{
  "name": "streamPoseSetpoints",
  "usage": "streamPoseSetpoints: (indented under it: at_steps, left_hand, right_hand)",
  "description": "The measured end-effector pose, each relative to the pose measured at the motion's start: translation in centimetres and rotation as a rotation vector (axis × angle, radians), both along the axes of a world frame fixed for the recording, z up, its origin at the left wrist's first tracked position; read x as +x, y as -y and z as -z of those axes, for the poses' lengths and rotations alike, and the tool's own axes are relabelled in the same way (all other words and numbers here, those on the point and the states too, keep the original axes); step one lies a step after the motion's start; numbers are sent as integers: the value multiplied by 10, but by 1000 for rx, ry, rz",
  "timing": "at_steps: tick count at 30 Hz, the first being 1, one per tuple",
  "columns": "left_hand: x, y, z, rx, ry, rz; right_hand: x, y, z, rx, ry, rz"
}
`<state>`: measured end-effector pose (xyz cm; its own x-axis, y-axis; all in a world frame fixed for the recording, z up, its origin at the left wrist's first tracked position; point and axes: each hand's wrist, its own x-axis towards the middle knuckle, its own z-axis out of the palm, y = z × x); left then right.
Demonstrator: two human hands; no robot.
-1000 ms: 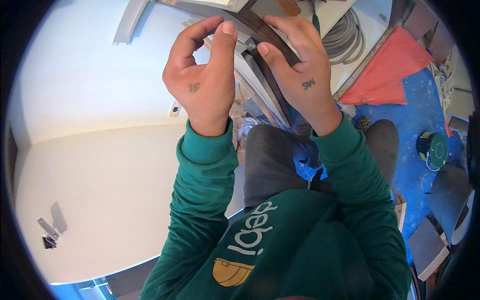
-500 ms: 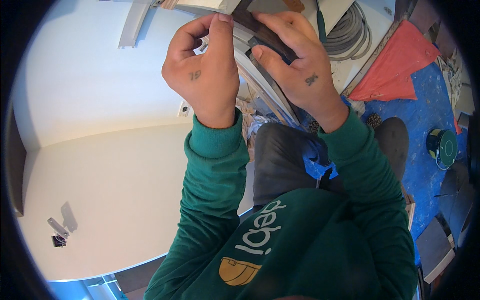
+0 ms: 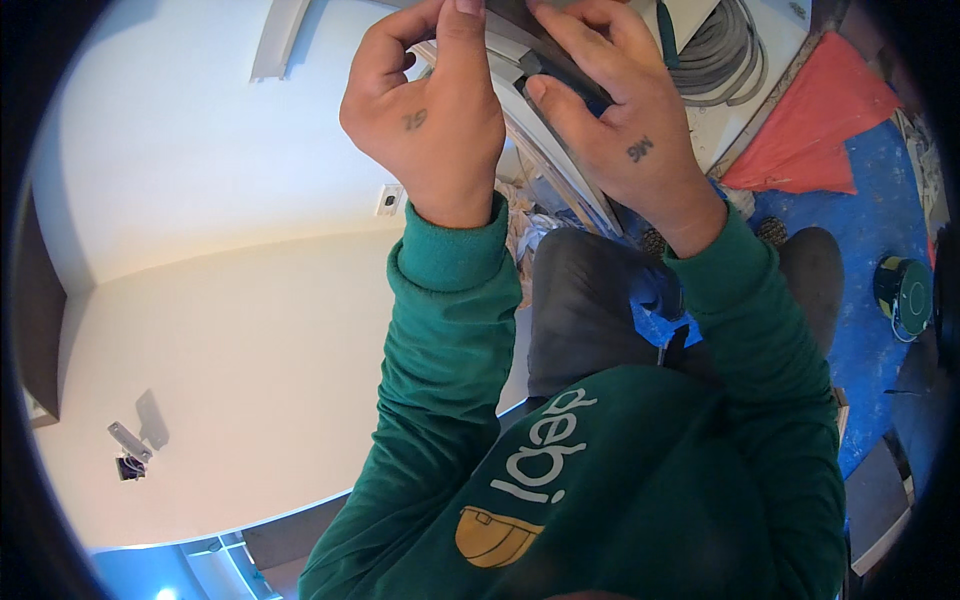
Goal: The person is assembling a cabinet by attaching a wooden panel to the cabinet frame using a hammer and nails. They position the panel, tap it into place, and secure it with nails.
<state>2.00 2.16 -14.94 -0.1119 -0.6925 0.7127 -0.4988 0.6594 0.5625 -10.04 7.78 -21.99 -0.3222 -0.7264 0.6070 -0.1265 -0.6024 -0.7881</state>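
My left hand [image 3: 425, 120] is near the top edge, its thumb and forefinger pinched together. Whatever lies between those fingertips is cut off or too small to make out. Beside it on the right, my right hand [image 3: 630, 120] grips a dark brown piece with a black edge [image 3: 565, 75]. Its thumb presses the near side while the fingers reach over the far side. That piece lies against pale, narrow edges of a work surface [image 3: 545, 125], and its far end runs out of view.
A coil of grey hose [image 3: 722, 60] lies on a white board at the upper right, beside a dark green handle [image 3: 667, 35]. Red sheeting [image 3: 800, 130] covers part of the blue floor [image 3: 850, 220]. A green bucket [image 3: 905, 298] stands farther right. On the left wall is a socket [image 3: 390, 200].
The whole view has shifted slightly, so the surroundings sit farther right and higher. Both hands are nearer the top edge, with their grips about the same.
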Motion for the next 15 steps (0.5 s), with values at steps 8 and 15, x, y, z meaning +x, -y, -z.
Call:
streamPoseSetpoints:
  at_steps: [8,15]
  left_hand:
    - [-8,1,1,-139,87,-55]
    - [-18,-11,-8,-143,141,-101]
  right_hand:
    - [10,14,18,-94,18,30]
    - [9,13,18,-109,-12,45]
